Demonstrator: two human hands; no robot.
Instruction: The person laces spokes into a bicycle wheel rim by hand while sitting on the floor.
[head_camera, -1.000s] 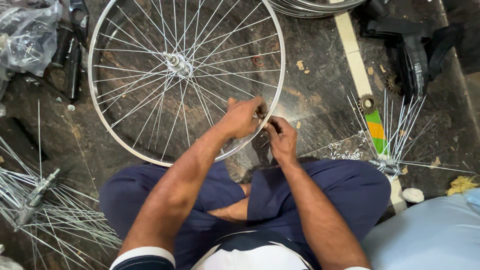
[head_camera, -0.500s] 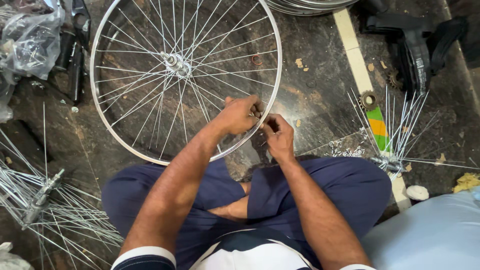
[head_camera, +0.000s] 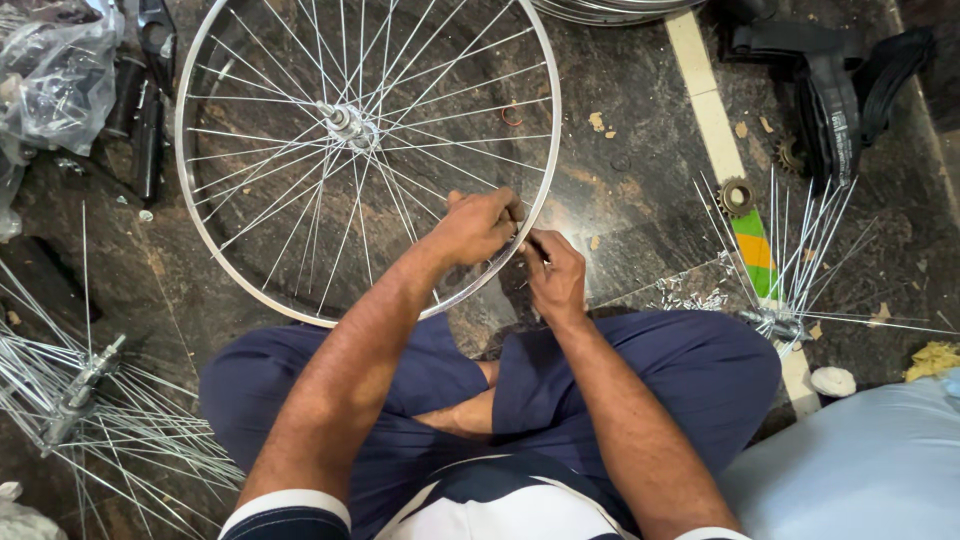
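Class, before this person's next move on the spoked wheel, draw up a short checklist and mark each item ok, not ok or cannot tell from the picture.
1. Left hand grips the rim of the wheel: ok.
2. Right hand meets the rim beside the left: ok.
3. What the right hand pinches: cannot tell, fingers hide it.
4. Wheel lies flat on the floor before the crossed legs: ok.
5. Hub sits central with spokes fanning out: ok.
6. Spoke tightness: cannot tell.
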